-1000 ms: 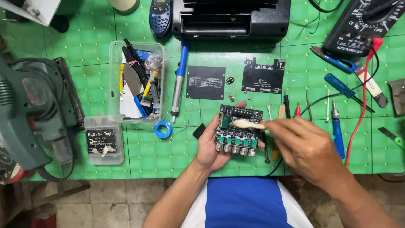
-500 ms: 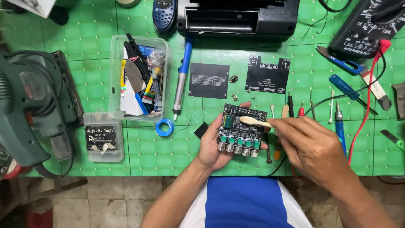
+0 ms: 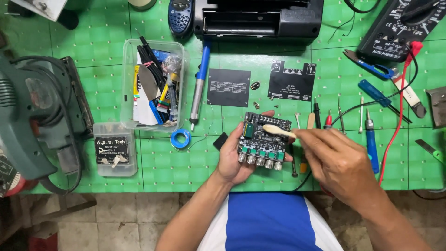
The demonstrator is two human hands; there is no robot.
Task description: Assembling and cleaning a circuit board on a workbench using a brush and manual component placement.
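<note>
My left hand point(image 3: 233, 155) holds a small black circuit board point(image 3: 260, 144) with a row of silver knob shafts along its near edge, just above the green mat. My right hand point(image 3: 337, 162) grips a small brush with a pale wooden handle point(image 3: 278, 131), and its tip rests on the top face of the board. Two flat black panels point(image 3: 228, 88) point(image 3: 291, 80) lie on the mat beyond the board, with a few loose screws point(image 3: 256, 105) between them.
A clear tub of tools point(image 3: 153, 86) and a blue desoldering pump point(image 3: 200, 88) lie left of the board, with a roll of blue wire point(image 3: 180, 138). Screwdrivers point(image 3: 370, 139) and pliers point(image 3: 371, 67) lie at right, beside a multimeter point(image 3: 399, 25) with a red lead point(image 3: 399, 111). A green power tool point(image 3: 32, 121) sits far left.
The brush tip has shifted slightly across the board while my left hand keeps the board in the same place.
</note>
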